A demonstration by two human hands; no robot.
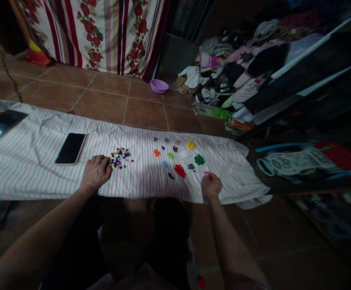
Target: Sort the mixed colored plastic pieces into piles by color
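Note:
A striped white cloth (36, 161) lies across the tiled floor. On it sits a mixed pile of small coloured pieces (119, 156). To its right are small sorted heaps: red (180, 170), green (199, 159), yellow (190, 145), orange (156, 152) and others. My left hand (96, 172) rests on the cloth with curled fingers touching the mixed pile's left edge. My right hand (211, 184) is closed near the cloth's front edge, pinching a small pink piece (205, 174).
A black phone (71, 148) lies on the cloth left of my left hand. A second, lit phone (1, 124) lies at the far left. A purple bowl (159, 85), a floral curtain (103, 32) and heaped clothes (232, 72) stand behind. A toy (296, 161) lies right.

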